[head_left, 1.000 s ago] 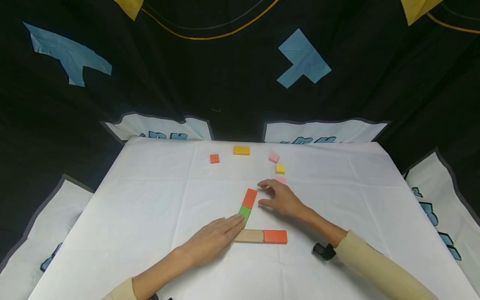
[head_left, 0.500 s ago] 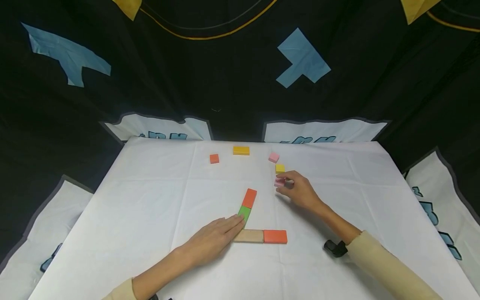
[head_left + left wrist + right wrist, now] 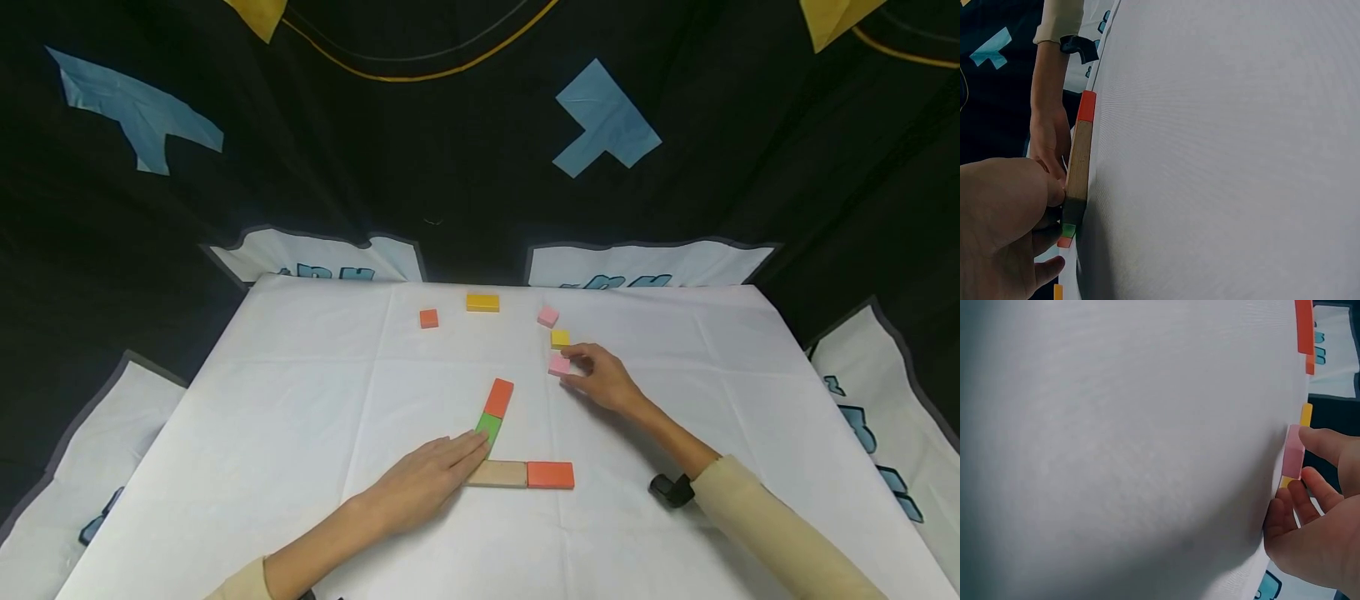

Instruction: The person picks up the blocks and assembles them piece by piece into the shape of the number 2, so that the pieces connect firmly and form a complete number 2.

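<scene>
My left hand (image 3: 429, 477) lies flat with straight fingers, its fingertips at the corner where a green block (image 3: 489, 425) meets a plain wooden block (image 3: 501, 474). One orange-red block (image 3: 499, 397) continues the line past the green one. Another orange-red block (image 3: 551, 475) sits end to end with the wooden block, so the row forms an angle. My right hand (image 3: 604, 380) pinches a small pink block (image 3: 1294, 452) between thumb and forefinger. Just beyond that block lies a small yellow block (image 3: 560, 338). In the left wrist view the wooden block (image 3: 1079, 159) runs beside the left fingers.
Farther back on the white-covered table (image 3: 300, 375) lie another pink block (image 3: 548, 316), a longer yellow block (image 3: 483, 303) and a small orange-red block (image 3: 429, 318). A black curtain (image 3: 465, 183) hangs behind the far edge.
My right hand has moved right, from beside the angled orange-red block to the near pink block, and has taken hold of it. The left hand has stayed in place.
</scene>
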The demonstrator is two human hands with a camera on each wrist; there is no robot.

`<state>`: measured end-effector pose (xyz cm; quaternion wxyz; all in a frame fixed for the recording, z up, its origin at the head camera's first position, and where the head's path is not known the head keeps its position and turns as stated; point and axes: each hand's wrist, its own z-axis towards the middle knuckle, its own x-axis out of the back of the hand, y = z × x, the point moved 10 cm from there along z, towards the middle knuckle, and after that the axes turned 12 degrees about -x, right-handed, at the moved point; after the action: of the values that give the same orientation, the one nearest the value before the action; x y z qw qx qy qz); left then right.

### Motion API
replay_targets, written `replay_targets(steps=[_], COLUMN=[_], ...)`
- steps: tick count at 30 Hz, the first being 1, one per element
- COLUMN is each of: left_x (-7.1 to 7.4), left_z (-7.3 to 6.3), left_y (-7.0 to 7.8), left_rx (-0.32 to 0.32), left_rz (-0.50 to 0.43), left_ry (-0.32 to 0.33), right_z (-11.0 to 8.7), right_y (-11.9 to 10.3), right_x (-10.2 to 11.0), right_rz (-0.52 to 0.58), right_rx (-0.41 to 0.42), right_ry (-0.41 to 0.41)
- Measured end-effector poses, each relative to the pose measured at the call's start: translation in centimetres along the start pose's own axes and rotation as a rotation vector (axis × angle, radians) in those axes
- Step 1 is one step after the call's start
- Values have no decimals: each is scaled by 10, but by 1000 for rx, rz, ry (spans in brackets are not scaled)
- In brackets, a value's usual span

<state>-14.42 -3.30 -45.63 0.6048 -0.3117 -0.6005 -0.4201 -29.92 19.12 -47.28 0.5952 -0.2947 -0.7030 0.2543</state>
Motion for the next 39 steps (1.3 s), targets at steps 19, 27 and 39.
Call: replay_targets(steps=[19, 27, 39], left_x=[-1, 0, 5], left_z=[-1, 0, 0], left_y=[0, 0, 2], left_rx=[1, 1, -23], left_rz=[-5, -2, 14], left_ry=[-1, 10, 51], right_z=[6, 8, 13], right_y=[-9, -28, -54], right_x=[-8, -19, -35], right_rz=[-10, 17, 15], right_rx=[36, 51, 127], right_ry=[-27, -65, -85])
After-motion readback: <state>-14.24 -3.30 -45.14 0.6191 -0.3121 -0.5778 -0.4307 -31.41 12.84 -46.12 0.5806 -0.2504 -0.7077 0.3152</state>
